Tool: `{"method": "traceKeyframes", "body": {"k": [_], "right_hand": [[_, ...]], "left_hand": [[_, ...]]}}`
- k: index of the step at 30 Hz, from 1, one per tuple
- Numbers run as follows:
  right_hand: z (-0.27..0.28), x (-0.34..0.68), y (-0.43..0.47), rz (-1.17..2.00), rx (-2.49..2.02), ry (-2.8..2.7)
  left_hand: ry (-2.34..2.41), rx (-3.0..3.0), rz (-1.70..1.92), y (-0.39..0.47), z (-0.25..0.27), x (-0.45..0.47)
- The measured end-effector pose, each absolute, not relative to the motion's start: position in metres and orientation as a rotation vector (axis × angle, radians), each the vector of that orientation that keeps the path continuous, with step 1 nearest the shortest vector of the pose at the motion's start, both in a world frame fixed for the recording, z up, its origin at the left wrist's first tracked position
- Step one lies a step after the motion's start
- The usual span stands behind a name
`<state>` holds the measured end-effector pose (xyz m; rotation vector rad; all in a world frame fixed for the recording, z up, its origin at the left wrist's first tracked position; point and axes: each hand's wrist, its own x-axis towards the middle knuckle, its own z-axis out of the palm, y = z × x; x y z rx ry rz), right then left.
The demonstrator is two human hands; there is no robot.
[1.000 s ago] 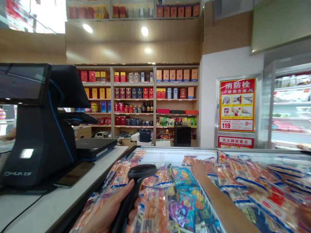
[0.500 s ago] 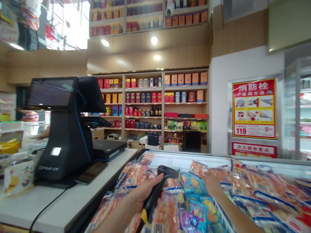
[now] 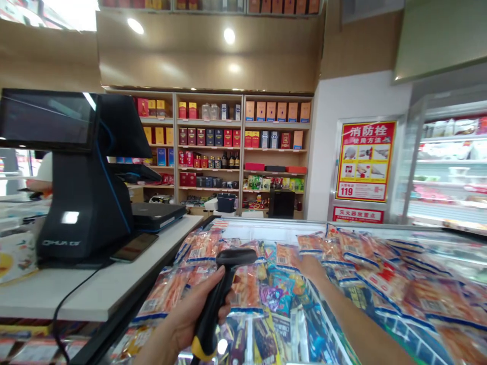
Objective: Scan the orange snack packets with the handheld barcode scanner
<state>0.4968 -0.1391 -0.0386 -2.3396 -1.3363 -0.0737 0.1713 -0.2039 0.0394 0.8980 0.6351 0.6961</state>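
left hand [image 3: 190,317] grips the barcode scanner [image 3: 220,294]; right hand [image 3: 310,266] lies spread on slick snack packets [image 3: 357,253], which could slide off.

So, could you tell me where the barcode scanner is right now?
The barcode scanner is low in the middle of the head view, gripped by the left hand above the snack packets, right of the white counter.

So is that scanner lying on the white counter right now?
No, the scanner is held upright in the left hand above the snack packets, apart from the white counter.
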Motion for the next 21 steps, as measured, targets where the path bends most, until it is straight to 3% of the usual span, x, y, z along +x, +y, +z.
{"method": "traceKeyframes", "body": {"k": [10, 15, 21], "right_hand": [[-0.047, 0.487, -0.142, -0.091, -1.997, -1.006], [-0.034, 0.463, -0.14, -0.132, -1.715, -1.065], [-0.026, 0.437, -0.133, -0.09, -1.703, -1.136]], "left_hand": [[0.724, 0.992, 0.731, -0.215, 0.04, 0.16], [0.708, 1.031, 0.688, -0.208, 0.038, 0.174], [0.731, 1.041, 0.717, -0.21, 0.041, 0.178]]}}
